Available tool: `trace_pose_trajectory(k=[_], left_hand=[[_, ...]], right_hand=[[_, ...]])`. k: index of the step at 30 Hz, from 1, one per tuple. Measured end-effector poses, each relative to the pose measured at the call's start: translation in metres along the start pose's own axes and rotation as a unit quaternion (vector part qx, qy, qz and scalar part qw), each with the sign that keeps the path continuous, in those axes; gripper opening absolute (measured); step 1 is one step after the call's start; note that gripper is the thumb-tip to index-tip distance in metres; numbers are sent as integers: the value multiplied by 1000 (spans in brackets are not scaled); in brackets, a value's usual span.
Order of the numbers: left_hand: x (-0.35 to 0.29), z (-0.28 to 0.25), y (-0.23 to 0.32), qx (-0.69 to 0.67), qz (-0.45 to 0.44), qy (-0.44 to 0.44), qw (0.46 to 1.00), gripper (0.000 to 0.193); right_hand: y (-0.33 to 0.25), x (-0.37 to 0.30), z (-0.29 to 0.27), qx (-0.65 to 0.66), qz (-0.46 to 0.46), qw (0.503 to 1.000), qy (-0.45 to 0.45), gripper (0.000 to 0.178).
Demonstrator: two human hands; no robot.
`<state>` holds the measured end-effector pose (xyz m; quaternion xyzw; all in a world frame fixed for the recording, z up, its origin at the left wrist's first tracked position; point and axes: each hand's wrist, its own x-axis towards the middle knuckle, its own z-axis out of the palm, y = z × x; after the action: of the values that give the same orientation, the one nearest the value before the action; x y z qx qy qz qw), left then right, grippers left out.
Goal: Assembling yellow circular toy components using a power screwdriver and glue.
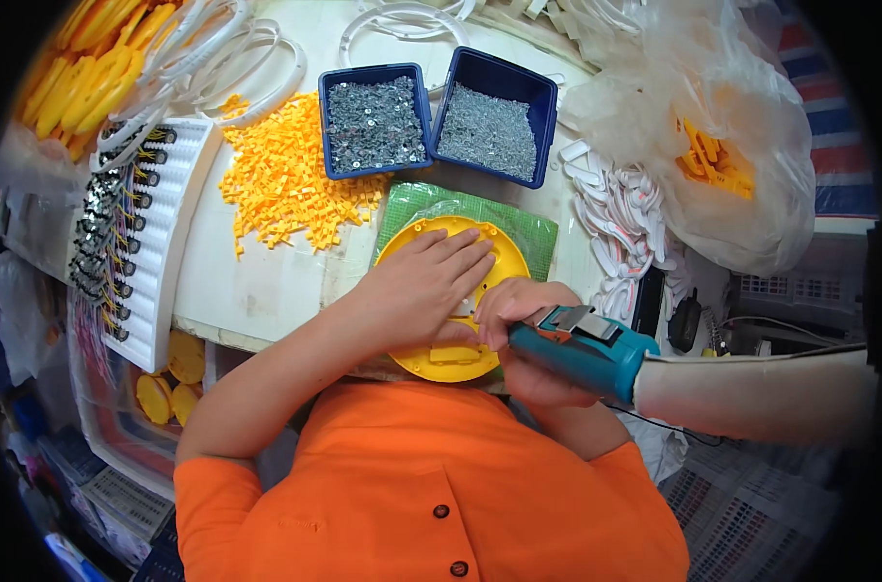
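Observation:
A round yellow plastic shell [507, 254] lies on a green mat [533, 233] at the near edge of the table. My left hand [424, 281] rests flat across the shell with fingers stretched out, covering much of its middle. My right hand [526, 303] is wrapped round a teal power screwdriver [582, 347] with a metal lever on its body. The tool is tilted, its back end toward the right and its front at the shell's right side. My fingers hide its tip.
Two blue bins of small metal hardware, a left bin [326, 136] and a right bin [507, 74], stand beyond the mat. Small yellow parts [291, 184] lie heaped left. A white ribbed tray [174, 223] holds wired components. White strips [611, 213] and a plastic bag [742, 213] are right.

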<state>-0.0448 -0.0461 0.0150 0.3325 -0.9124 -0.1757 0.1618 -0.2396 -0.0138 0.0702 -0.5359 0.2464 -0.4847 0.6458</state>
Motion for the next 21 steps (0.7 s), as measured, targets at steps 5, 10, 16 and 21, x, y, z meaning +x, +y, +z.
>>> trace_pose_trajectory(k=[5,10,16,21], left_hand=[[-1,-1,1,9,7,23,1000,90],[-13,-25,8,-52,-13,31,998,80],[-67,-27,18,6,-29,57,998,59],[-79,-10,22,11,-33,81,996,52]], right_hand=[[-13,1,1,-48,116,991,37,71],[-15,29,-2,99,-59,992,42,88],[3,54,-9,65,-131,989,7,90],[9,57,-6,61,-115,991,17,88]])
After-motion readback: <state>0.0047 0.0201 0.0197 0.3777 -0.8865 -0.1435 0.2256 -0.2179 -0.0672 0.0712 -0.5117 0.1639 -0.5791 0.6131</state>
